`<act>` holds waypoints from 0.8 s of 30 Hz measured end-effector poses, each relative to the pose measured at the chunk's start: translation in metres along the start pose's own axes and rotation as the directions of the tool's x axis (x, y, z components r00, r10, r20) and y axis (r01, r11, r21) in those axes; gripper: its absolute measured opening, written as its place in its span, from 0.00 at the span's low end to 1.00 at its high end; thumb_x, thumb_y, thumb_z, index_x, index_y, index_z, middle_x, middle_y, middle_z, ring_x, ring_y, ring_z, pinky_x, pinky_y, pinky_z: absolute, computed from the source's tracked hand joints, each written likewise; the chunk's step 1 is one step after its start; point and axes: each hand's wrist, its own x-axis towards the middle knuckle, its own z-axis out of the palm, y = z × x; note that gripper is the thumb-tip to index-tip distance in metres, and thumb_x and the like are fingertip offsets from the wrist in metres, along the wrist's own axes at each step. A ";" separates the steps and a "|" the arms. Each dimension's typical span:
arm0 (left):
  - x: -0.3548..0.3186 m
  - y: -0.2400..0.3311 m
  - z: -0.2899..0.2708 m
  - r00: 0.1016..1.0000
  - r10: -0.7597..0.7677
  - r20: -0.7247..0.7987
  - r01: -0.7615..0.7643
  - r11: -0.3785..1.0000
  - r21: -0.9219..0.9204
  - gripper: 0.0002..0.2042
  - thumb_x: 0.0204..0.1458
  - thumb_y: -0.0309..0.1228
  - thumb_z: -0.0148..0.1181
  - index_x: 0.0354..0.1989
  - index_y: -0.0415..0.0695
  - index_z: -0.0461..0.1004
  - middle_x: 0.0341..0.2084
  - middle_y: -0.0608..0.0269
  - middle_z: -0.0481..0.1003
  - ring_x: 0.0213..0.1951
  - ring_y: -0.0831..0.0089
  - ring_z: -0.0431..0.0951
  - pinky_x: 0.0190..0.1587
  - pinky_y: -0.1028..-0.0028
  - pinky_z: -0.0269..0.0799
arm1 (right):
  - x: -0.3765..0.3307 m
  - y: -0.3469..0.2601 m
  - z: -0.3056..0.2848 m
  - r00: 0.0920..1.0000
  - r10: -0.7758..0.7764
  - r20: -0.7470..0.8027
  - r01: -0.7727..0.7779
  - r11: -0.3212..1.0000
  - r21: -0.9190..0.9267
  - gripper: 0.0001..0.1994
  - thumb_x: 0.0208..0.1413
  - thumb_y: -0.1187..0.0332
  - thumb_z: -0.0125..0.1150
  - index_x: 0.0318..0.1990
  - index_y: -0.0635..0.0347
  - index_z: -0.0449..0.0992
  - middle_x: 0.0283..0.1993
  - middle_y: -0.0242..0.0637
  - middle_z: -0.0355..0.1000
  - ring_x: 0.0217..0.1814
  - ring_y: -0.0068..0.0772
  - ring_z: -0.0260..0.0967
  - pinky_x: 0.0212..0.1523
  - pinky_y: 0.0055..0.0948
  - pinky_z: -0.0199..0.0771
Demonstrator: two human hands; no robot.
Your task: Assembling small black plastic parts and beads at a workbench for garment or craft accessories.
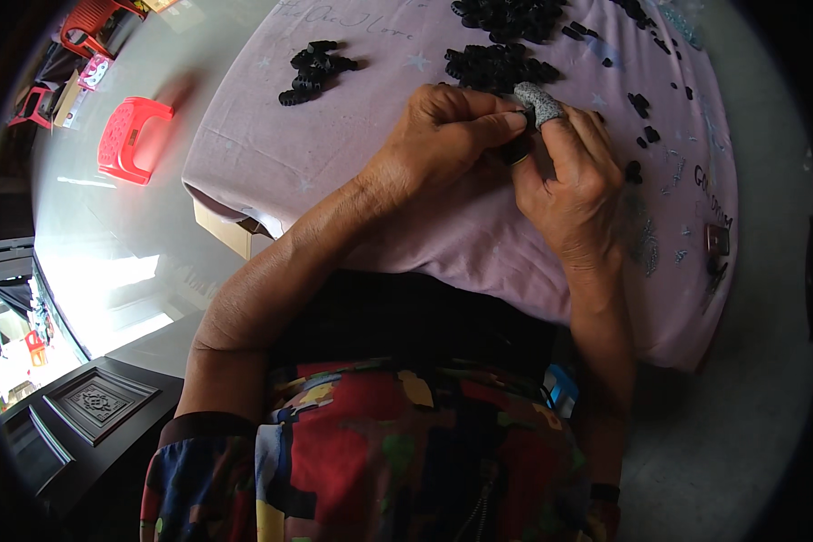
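Both my hands meet over a pink cloth-covered table. My left hand pinches a small black piece between thumb and fingertips. From the other side my right hand grips the same piece, its index finger wrapped in a grey speckled finger sleeve. Fingers cover much of the piece, so its exact kind is hidden. Just beyond my fingers lies a pile of black ribbed pieces, with a bigger heap behind it.
A smaller cluster of black ribbed pieces sits to the left. Small black bits are scattered on the right, near a small dark reddish box. Left on the floor stands a red plastic stool; a dark carved panel is at lower left.
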 end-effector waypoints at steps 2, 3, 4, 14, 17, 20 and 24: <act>-0.001 0.002 0.002 1.000 -0.018 -0.020 0.019 0.999 0.043 0.10 0.65 0.32 0.60 0.47 0.39 0.82 0.36 0.68 0.81 0.39 0.82 0.79 0.47 0.77 0.77 | -0.001 0.001 0.000 1.000 -0.007 -0.001 0.007 1.000 0.000 0.14 0.40 0.83 0.67 0.39 0.71 0.78 0.37 0.44 0.76 0.38 0.44 0.76 0.39 0.36 0.80; -0.002 0.003 0.002 1.000 -0.018 -0.021 0.019 0.999 0.044 0.10 0.65 0.32 0.60 0.47 0.39 0.82 0.36 0.68 0.81 0.39 0.82 0.79 0.47 0.77 0.77 | -0.001 0.001 -0.001 1.000 -0.011 0.007 0.011 1.000 -0.002 0.14 0.40 0.83 0.67 0.39 0.71 0.78 0.37 0.45 0.76 0.38 0.44 0.76 0.39 0.36 0.80; -0.003 0.005 0.003 1.000 -0.020 -0.022 0.021 0.999 0.051 0.10 0.65 0.31 0.60 0.47 0.39 0.82 0.36 0.68 0.81 0.39 0.82 0.79 0.46 0.77 0.77 | -0.001 0.001 -0.001 1.000 -0.015 0.015 0.015 1.000 -0.005 0.13 0.40 0.83 0.66 0.38 0.70 0.78 0.37 0.45 0.76 0.38 0.44 0.76 0.39 0.36 0.80; 0.000 0.000 -0.002 1.000 -0.009 0.024 0.008 0.997 0.076 0.13 0.67 0.35 0.59 0.49 0.38 0.80 0.38 0.67 0.81 0.40 0.80 0.79 0.47 0.76 0.77 | -0.002 0.003 -0.001 0.999 -0.027 0.036 0.028 0.999 -0.034 0.15 0.38 0.82 0.66 0.39 0.68 0.78 0.38 0.45 0.77 0.38 0.45 0.76 0.40 0.37 0.81; 0.000 0.007 0.000 0.996 -0.070 0.051 0.072 0.996 -0.047 0.18 0.69 0.40 0.56 0.54 0.37 0.78 0.43 0.63 0.81 0.44 0.78 0.79 0.50 0.74 0.77 | -0.001 0.009 -0.004 1.000 0.020 0.021 -0.020 1.000 -0.011 0.16 0.39 0.80 0.67 0.41 0.68 0.79 0.39 0.43 0.78 0.40 0.46 0.77 0.40 0.38 0.81; 0.000 0.004 -0.003 0.998 -0.058 0.020 0.060 0.992 -0.109 0.21 0.70 0.43 0.54 0.58 0.37 0.76 0.46 0.60 0.81 0.46 0.76 0.80 0.51 0.73 0.77 | -0.001 0.016 -0.007 1.000 0.006 -0.002 -0.006 1.000 -0.025 0.15 0.41 0.78 0.69 0.40 0.68 0.79 0.38 0.44 0.78 0.38 0.46 0.77 0.39 0.38 0.80; 0.000 0.003 -0.004 0.999 -0.030 0.015 0.031 0.997 -0.075 0.21 0.70 0.44 0.53 0.57 0.36 0.77 0.46 0.58 0.81 0.46 0.74 0.80 0.51 0.73 0.77 | -0.002 0.012 -0.012 0.999 0.012 0.041 -0.011 1.000 -0.017 0.09 0.55 0.72 0.70 0.39 0.68 0.80 0.38 0.44 0.80 0.39 0.46 0.79 0.40 0.37 0.81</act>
